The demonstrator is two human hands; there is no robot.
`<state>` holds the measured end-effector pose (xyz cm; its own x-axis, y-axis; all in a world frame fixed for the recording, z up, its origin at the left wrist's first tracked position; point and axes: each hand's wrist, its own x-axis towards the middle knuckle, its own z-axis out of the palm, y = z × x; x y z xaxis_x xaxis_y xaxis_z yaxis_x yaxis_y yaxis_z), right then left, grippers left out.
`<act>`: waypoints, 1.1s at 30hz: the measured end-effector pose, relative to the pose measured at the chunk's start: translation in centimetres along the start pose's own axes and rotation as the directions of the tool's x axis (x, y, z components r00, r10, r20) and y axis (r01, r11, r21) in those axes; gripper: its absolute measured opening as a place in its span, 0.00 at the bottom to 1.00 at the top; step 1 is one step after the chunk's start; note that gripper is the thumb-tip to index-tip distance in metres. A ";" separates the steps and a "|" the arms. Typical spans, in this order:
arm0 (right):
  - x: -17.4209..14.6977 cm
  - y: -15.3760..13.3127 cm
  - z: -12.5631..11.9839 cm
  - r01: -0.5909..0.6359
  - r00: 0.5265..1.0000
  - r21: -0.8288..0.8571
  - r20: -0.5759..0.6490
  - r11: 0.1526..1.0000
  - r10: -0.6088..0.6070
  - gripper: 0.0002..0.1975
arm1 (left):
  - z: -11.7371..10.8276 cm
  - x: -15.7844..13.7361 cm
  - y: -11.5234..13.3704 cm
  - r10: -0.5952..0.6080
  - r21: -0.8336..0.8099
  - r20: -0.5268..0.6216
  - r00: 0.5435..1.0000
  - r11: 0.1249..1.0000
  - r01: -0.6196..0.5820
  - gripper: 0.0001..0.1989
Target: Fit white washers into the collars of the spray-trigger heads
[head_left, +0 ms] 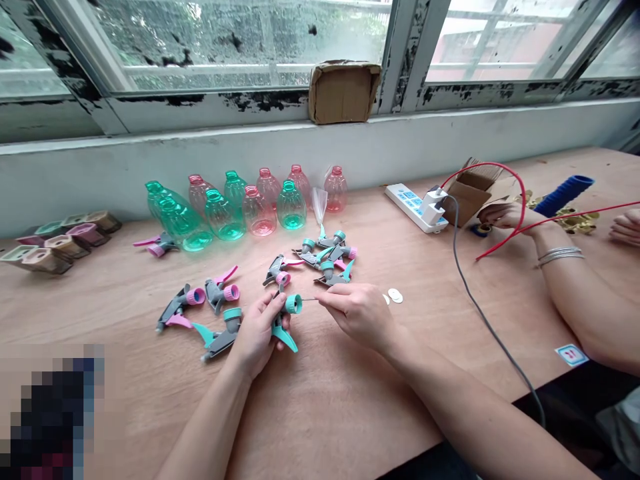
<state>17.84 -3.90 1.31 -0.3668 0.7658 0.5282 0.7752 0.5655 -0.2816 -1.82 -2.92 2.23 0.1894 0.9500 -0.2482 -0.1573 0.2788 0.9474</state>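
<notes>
My left hand (259, 331) is closed around a grey and teal spray trigger head (293, 305), its teal collar turned to the right. Pinched in the fingers of my right hand (357, 315) is a thin rod or tube (310, 299), its tip at the collar's opening; how far in it reaches, I cannot tell. Left of my left hand lie another teal trigger head (225, 335) and two pink ones (181, 307). Beyond my hands is a loose group of teal and pink trigger heads (327, 270). Small white discs (395, 295) lie just past my right hand.
Green and pink clear bottles (225, 217) stand along the wall, a clear plastic piece (320, 207) near them. Small pots (63, 243) sit at far left. A power strip (413, 205) with a grey cable, a cardboard box (467, 193) and another person's hand (510, 217) are at right.
</notes>
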 end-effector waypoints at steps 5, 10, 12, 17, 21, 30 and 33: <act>-0.2 -0.6 0.8 -0.031 0.996 -0.074 -0.083 0.997 0.024 0.12 | 0.9 -0.2 -0.4 0.132 0.014 -0.059 0.990 0.991 -0.131 0.17; 0.3 0.6 0.3 0.030 1.000 0.017 -0.005 0.999 -0.030 0.13 | 0.6 -0.3 -0.2 0.011 -0.014 -0.009 1.000 1.000 -0.011 0.17; 0.4 1.2 -0.2 0.070 0.997 0.051 0.014 0.996 -0.071 0.13 | 0.3 -0.4 0.0 -0.025 0.003 0.026 0.999 1.000 0.025 0.17; 0.4 2.2 -1.3 0.143 0.988 0.126 0.044 0.982 -0.149 0.14 | -0.2 -0.6 0.6 -0.116 0.048 0.109 0.987 0.993 0.111 0.16; 0.3 2.7 -1.7 0.163 0.984 0.252 0.034 0.954 -0.176 0.13 | -0.2 -0.8 0.9 -0.134 0.049 0.164 0.977 0.991 0.127 0.15; 0.2 2.3 -1.4 0.129 0.991 0.346 -0.001 0.929 -0.137 0.12 | -0.5 -0.7 0.4 -0.139 -0.067 0.170 0.976 0.986 0.152 0.16; 0.3 1.8 -1.4 0.110 0.994 0.212 -0.021 0.971 -0.108 0.13 | -0.3 -0.5 0.4 -0.126 -0.068 0.135 0.983 0.988 0.136 0.16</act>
<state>19.92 -3.11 2.09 -0.4379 0.6935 0.5721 0.6035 0.6984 -0.3846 -2.32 -3.27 2.68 0.3363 0.8798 -0.3360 -0.1959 0.4143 0.8888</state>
